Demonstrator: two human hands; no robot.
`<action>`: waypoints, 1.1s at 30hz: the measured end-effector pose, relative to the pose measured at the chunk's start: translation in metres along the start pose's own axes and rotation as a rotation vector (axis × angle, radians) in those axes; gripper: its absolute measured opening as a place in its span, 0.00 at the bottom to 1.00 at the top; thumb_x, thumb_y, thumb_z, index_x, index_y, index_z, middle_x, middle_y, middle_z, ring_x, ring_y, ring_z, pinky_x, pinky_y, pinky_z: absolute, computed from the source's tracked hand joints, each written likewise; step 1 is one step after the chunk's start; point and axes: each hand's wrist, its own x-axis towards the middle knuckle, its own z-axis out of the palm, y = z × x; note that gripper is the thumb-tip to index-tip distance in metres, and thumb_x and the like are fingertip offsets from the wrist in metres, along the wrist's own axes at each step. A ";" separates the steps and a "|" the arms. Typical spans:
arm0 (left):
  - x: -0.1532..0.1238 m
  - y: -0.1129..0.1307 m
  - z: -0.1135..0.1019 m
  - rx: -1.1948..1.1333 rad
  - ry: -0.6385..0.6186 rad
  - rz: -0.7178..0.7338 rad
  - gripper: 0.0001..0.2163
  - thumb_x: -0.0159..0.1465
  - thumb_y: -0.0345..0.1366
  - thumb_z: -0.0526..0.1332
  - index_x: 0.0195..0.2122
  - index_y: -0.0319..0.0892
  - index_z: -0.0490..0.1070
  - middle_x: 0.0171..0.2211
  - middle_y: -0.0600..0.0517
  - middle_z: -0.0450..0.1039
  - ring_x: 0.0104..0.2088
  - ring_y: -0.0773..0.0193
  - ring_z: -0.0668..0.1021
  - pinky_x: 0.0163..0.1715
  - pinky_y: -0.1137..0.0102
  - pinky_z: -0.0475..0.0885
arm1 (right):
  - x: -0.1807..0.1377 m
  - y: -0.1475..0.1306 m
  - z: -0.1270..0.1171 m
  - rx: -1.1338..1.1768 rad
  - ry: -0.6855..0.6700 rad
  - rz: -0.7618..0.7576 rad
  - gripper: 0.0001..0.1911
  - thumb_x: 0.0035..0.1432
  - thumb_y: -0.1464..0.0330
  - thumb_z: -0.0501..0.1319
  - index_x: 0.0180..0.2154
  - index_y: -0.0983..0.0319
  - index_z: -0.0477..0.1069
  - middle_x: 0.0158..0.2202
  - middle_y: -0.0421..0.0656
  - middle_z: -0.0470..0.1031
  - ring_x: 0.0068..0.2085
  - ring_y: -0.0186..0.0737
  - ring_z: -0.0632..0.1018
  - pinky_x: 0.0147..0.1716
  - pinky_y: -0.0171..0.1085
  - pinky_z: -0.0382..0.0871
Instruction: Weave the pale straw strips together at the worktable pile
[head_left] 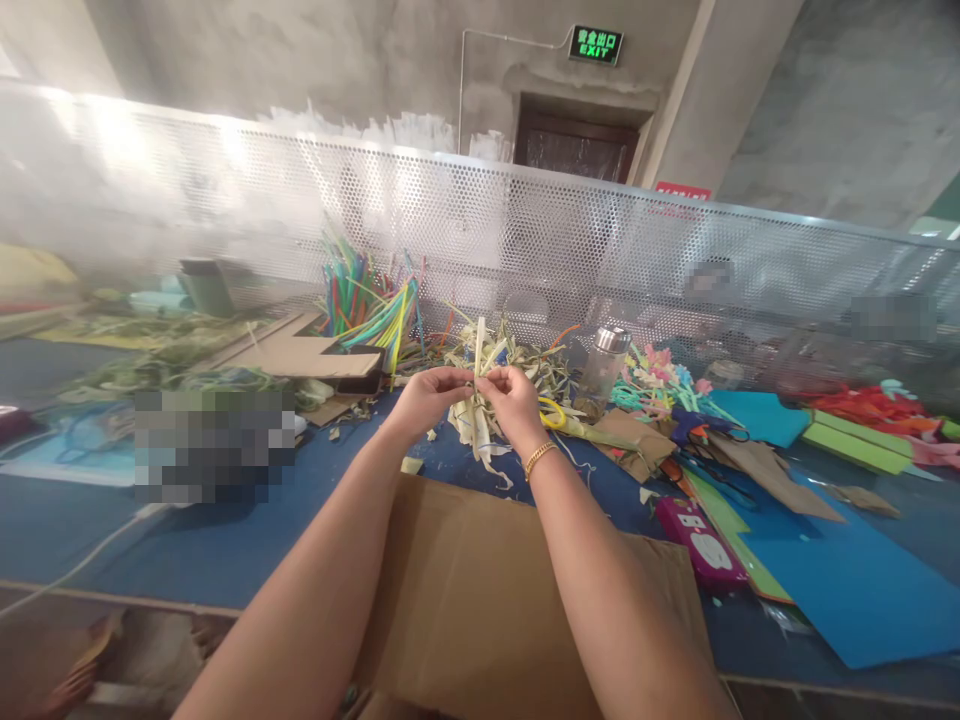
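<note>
My left hand (429, 402) and my right hand (514, 402) meet above the far part of the table, fingertips almost touching. Both are closed in a pinch on a pale, dry leaf strip (481, 343), which points upward between them. More pale strips (471, 428) hang below my fingers; whether they join the held one I cannot tell. Behind my hands lies a heap of dry leaf strips (551, 375). A brown cardboard sheet (465, 590) lies under my forearms.
Right of my hands stand a clear bottle (602, 365), scissors (720, 475), a purple case (701, 545) and blue sheets (862, 590). Colourful pipe cleaners (360, 290) and a cut cardboard piece (292, 350) are at back left. A perforated metal screen (450, 220) closes the table's far side.
</note>
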 end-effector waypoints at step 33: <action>0.012 -0.020 -0.005 0.041 0.322 -0.020 0.18 0.41 0.42 0.71 0.30 0.37 0.75 0.25 0.52 0.74 0.24 0.67 0.71 0.26 0.73 0.63 | -0.023 -0.031 0.006 -0.315 -0.030 -0.547 0.10 0.62 0.64 0.57 0.38 0.56 0.77 0.36 0.44 0.77 0.40 0.38 0.76 0.44 0.39 0.69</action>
